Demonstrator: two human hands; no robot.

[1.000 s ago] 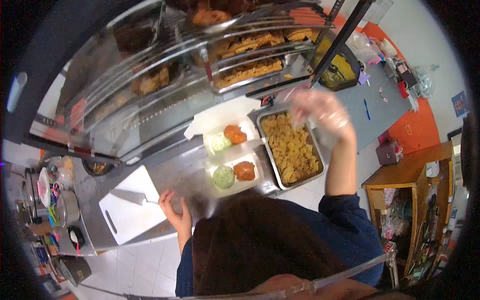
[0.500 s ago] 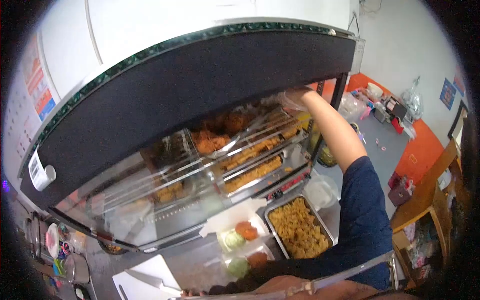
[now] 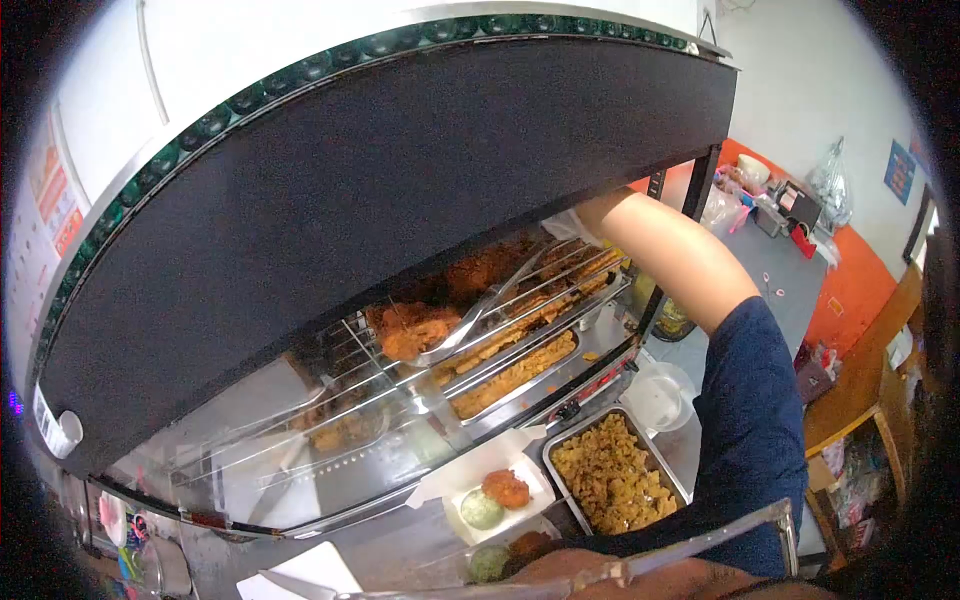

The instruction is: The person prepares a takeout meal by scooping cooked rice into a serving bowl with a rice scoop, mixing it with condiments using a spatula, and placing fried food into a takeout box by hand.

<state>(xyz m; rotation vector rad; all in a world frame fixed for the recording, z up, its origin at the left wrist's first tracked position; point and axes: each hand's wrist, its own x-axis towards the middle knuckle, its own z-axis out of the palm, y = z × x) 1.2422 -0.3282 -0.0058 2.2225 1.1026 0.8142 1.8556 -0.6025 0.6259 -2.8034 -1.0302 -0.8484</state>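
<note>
My right arm reaches into the glass display case (image 3: 405,440), and my right hand (image 3: 592,212) is mostly covered by the case's dark front panel (image 3: 400,170). Clear plastic shows around the hand. From it, metal tongs (image 3: 500,290) slant down to the left, their tip at an orange-brown fried piece (image 3: 405,335) on the wire rack (image 3: 375,350). The fingers are hidden, but the tongs line up with the hand. Below the rack lies a metal tray (image 3: 575,350) of long fried pieces. My left hand does not show.
Outside the case stand a metal tray of chopped golden food (image 3: 610,470), an open white box (image 3: 540,485) holding green and orange food, and a round plastic tub (image 3: 665,395). A knife rests on the white cutting board (image 3: 320,570). A wooden chair (image 3: 850,390) is at right.
The view has shifted, and the case looks closer. My right arm reaches deeper behind the panel, and the tongs now show plainly. Dark fingertips near the cutting board are no longer visible.
</note>
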